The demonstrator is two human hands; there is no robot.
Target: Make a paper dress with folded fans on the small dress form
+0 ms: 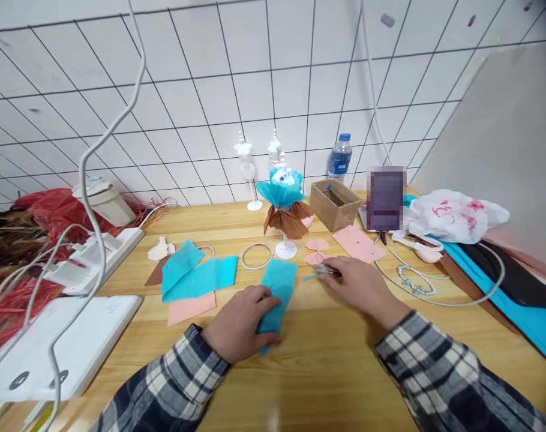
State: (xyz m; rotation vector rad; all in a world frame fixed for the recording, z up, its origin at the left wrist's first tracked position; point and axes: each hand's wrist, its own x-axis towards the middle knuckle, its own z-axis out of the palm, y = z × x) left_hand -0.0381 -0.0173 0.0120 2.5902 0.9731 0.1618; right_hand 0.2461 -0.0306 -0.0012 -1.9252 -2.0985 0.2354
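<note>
Resting the Left Hand on Turquoise Paper at a Light Wooden Tabletop

The left hand [241, 318] lies palm down, partly open, its fingers and thumb spread across a narrow turquoise paper strip [282, 282]. The strip lies on the light, varnished wooden tabletop [336, 378], in front of a white dress form with turquoise and brown pleated paper layers [285, 247]. The right hand [363, 287] is closed around a small metallic tool [329, 271], its exact type partly hidden by the fingers.

Surface, centre: a folded turquoise paper piece [203, 282] overlaps a flat pink paper piece [192, 308]. A thin white ring [243, 256] lies between the folded piece and the form's round base. A pink pleated paper piece [317, 247] and a pink rectangular sheet [356, 242] lie near the right hand.

Surface, rear: two plain white dress forms stand near the wall. An open brown cardboard box [342, 215] sits in front of a clear bottle with a blue cap and label [340, 157].

Surface, left: a white power strip [115, 257], a flat white box-shaped unit [61, 342], a pale lidded cup [111, 204] and a red plastic bag [52, 210].

Surface, right: a pixelated dark rectangular device [385, 201], a white plastic bag with pink print [462, 213] and a pale beaded loop [417, 282].

Room: a white wall with dark grid lines [187, 114] backs the tabletop; a plain grey panel [507, 120] borders the right side. A white cable [83, 168] hangs at left.
</note>
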